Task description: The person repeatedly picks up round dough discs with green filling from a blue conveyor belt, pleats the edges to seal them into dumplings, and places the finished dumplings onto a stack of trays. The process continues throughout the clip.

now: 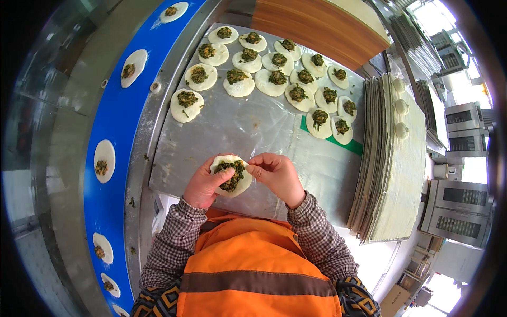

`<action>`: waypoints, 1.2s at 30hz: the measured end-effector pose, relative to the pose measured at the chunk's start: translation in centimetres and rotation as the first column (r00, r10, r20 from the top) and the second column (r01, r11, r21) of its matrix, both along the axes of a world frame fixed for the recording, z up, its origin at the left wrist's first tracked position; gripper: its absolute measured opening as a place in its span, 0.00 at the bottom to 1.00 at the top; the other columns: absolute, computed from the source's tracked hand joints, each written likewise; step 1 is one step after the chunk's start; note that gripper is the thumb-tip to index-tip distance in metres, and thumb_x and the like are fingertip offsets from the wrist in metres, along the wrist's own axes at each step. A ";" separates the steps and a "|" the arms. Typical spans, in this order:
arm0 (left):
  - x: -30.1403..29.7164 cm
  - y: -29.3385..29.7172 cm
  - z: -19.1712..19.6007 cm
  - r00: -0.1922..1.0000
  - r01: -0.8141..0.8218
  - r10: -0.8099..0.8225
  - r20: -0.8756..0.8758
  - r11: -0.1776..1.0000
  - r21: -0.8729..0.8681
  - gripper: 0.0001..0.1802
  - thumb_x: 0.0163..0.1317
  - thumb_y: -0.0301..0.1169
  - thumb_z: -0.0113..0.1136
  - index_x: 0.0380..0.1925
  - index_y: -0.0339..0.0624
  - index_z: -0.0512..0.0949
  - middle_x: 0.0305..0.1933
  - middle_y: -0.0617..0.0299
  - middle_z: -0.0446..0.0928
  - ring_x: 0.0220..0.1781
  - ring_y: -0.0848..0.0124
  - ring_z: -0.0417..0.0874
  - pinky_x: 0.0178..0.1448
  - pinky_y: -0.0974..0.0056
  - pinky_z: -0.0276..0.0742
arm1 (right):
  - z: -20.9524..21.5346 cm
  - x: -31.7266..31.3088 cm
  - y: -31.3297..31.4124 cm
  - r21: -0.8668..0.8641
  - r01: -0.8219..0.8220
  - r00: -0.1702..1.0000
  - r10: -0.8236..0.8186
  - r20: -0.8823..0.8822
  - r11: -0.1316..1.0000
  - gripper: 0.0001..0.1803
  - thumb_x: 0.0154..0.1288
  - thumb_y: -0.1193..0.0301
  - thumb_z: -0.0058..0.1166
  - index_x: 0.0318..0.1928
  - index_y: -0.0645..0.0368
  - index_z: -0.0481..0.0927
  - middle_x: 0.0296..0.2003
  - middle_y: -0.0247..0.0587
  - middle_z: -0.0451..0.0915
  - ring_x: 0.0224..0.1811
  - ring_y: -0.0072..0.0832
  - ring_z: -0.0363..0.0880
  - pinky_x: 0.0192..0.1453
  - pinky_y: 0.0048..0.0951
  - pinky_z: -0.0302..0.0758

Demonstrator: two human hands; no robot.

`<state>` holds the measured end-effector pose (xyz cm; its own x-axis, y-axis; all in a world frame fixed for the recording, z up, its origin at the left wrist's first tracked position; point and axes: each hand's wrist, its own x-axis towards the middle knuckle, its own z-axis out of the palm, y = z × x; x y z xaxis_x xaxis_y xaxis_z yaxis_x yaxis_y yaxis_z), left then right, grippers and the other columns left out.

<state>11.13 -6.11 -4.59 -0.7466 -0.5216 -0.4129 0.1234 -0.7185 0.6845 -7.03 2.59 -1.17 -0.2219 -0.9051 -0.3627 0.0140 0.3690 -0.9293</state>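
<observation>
A round dough wrapper with green leafy filling (232, 178) lies in my left hand (203, 182), close above the near part of the metal table. My left thumb presses on the filling while the fingers support the wrapper from below. At the wrapper's right edge, my right hand (275, 177) is closed in a pinch on the dough rim. The wrapper is still flat and open at the top. Farther off on the table, several filled wrappers (271, 81) rest in loose rows, each with a mound of filling.
To the left runs a blue conveyor belt (119, 127) carrying more filled wrappers. On the right stands a tall stack of trays (393, 174), with closed buns (401, 107) on top. A wooden board (319, 29) borders the table's far side. Steel ovens (460, 201) stand at far right.
</observation>
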 end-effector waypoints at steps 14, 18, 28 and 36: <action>-1.8 0.3 -0.2 0.923 0.368 -0.242 0.298 0.777 -0.511 0.17 0.65 0.34 0.61 0.51 0.39 0.75 0.44 0.62 0.78 0.46 0.75 0.78 0.51 0.68 0.75 | -0.2 0.0 2.6 -0.175 -0.192 0.751 0.030 -0.660 0.966 0.07 0.61 0.79 0.59 0.40 0.64 0.80 0.27 0.40 0.79 0.25 0.27 0.78 0.30 0.26 0.74; -2.4 0.1 -0.7 0.897 0.439 -0.347 0.275 0.771 -0.461 0.16 0.66 0.33 0.60 0.50 0.39 0.75 0.43 0.64 0.78 0.46 0.76 0.77 0.51 0.68 0.75 | -0.3 0.0 2.8 -0.101 0.041 0.963 -0.066 -0.261 0.994 0.09 0.57 0.78 0.59 0.39 0.63 0.80 0.27 0.47 0.78 0.27 0.40 0.79 0.32 0.32 0.75; -3.9 -1.3 -1.5 0.679 0.734 -0.631 0.375 0.577 -0.359 0.16 0.66 0.32 0.58 0.51 0.37 0.74 0.43 0.65 0.78 0.45 0.78 0.76 0.52 0.69 0.73 | -1.4 -0.5 4.3 -0.159 -0.063 0.914 -0.007 -0.406 0.985 0.06 0.59 0.76 0.60 0.38 0.62 0.79 0.27 0.46 0.78 0.26 0.38 0.77 0.30 0.33 0.72; -3.7 -1.5 -1.1 0.824 0.567 -0.567 0.012 0.824 0.008 0.25 0.65 0.31 0.59 0.61 0.39 0.69 0.53 0.59 0.75 0.51 0.72 0.79 0.54 0.66 0.78 | -1.3 -1.1 4.8 -0.115 -0.092 0.804 0.005 -0.594 0.989 0.06 0.61 0.79 0.60 0.39 0.66 0.78 0.27 0.38 0.78 0.26 0.24 0.77 0.31 0.23 0.74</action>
<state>7.44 -7.57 -5.72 -0.9046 -0.0070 -0.4261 -0.3154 -0.6614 0.6805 -8.17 7.34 -2.45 -0.3084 -0.9498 -0.0525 -0.5684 0.2283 -0.7904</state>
